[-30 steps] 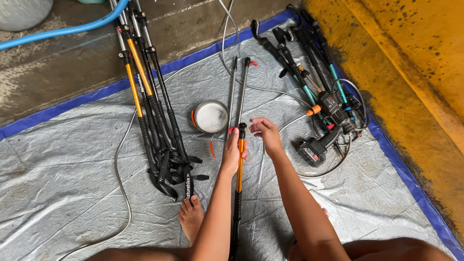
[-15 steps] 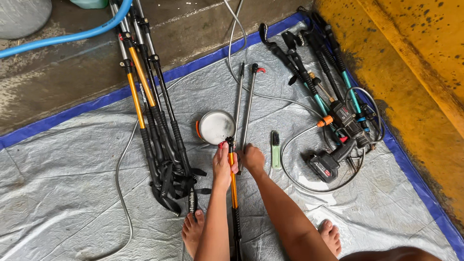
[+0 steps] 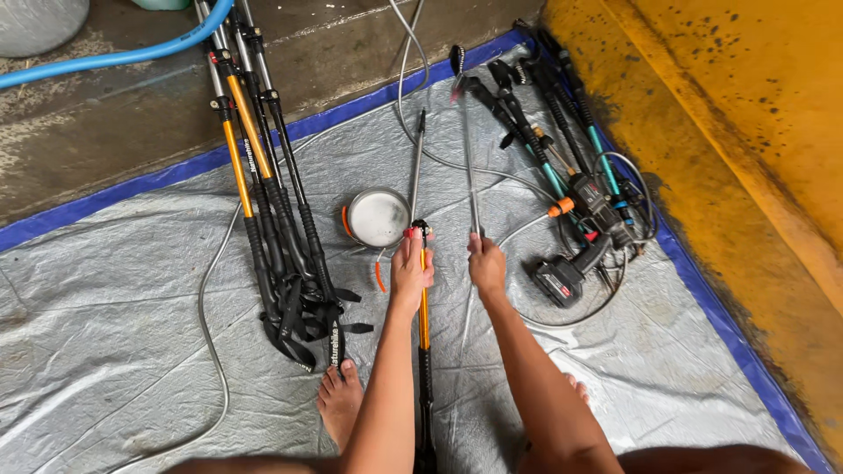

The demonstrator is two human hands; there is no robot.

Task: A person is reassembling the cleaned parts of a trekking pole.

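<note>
We sit on a grey tarp (image 3: 132, 351) with a blue edge, our bare feet near its front, and both hands work over a trekking pole. Our left hand (image 3: 410, 270) wraps around the orange pole section (image 3: 423, 303), fingers curled shut over its top where a black locking collar (image 3: 421, 228) sits; the pole's black lower part runs back toward us between our legs. Our right hand (image 3: 486, 263) now grips a thin silver shaft (image 3: 471, 167), fingers closed round its near end, and this shaft points away from us toward the black tip at the far edge of the tarp. A second silver shaft (image 3: 416, 162) lies just beside it, running up from the collar. Half a second ago the right hand lay close against the left on the orange section, and a small green-handled tool lay just to its right; now the hands are apart and that tool is no longer in view. So the right hand has moved off the joint and taken hold of the loose silver piece, which we judge to mean the pole is being handled in separate sections. A round metal pot (image 3: 378, 218) sits just left of the collar, a bundle of orange-and-black poles (image 3: 272, 219) lies well to the left, and teal-trimmed poles with a cordless drill (image 3: 566, 272) lie to the right.
</note>
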